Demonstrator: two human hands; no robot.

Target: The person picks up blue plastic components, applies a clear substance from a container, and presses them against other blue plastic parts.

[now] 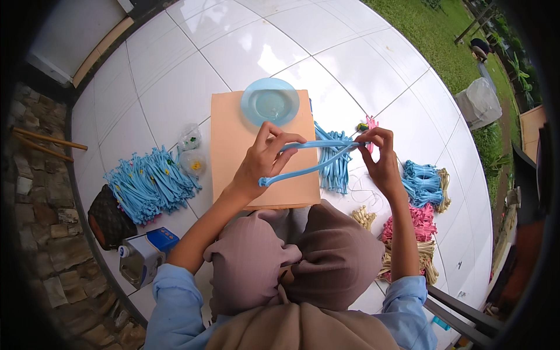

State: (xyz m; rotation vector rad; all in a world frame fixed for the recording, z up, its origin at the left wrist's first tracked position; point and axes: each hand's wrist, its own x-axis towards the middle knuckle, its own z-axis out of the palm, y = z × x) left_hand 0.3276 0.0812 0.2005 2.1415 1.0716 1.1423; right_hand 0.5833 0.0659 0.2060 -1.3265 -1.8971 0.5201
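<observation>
Between my two raised hands stretches a light blue fabric strap [326, 143], doubled over, above a tan board [230, 146]. My left hand [269, 156] pinches the upper strand between thumb and fingertips. At the right, my right hand [380, 153] is closed on the end where both strands meet. The lower strand slants down to the left, and its knotted tip sits beside my left wrist. A translucent blue plate [247, 106] rests on the far part of the board. Just beyond the board's right edge lies a row of similar blue straps [333, 172].
On the white tiles at left are a large pile of blue straps [153, 182], small clear bags [193, 163], a brown bag [111, 219] and a metal can [139, 262]. Blue [422, 184], pink [415, 223] and cream bundles [429, 262] lie at right. Pink straps [371, 135] lie behind my right hand.
</observation>
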